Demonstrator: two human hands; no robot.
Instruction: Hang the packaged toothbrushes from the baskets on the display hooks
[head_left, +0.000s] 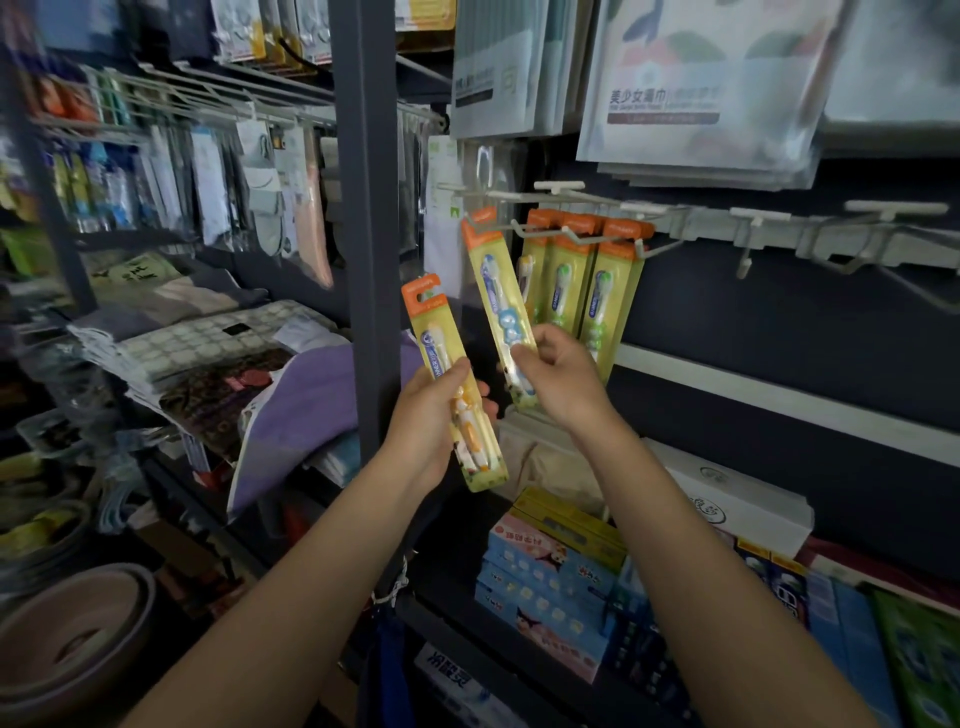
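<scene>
Against the dark back panel of the shelving, I had both hands raised in front of the white hook rail (779, 228). My left hand (431, 415) had its grip curled round the lower half of an orange toothbrush pack (452, 379), held upright and a little tilted, well below the hooks and just to the right of the grey upright post (369, 208). My right hand (563, 374) pinched the lower part of a blue toothbrush pack (500, 301) between thumb and fingers, with its orange header up at the tip of the leftmost loaded display hook (498, 226); whether the hole had caught the wire I could not tell. Just right of it, three green toothbrush packs (587, 280) hung side by side, touching each other, their bottom edges close behind my right knuckles. Further right the rail carried bare hooks (753, 244) with open dark panel beneath them, plenty of room there. Left of my left hand the post closed off the space. Above hung flat towel packages (701, 88) with Chinese characters printed on them, their lower edges just over the rail. Below, stacked blue cartoon boxes (545, 587) sat on the lower shelf. On the toothbrush handles I read part of a word, "INER"; the header print was too blurred.
</scene>
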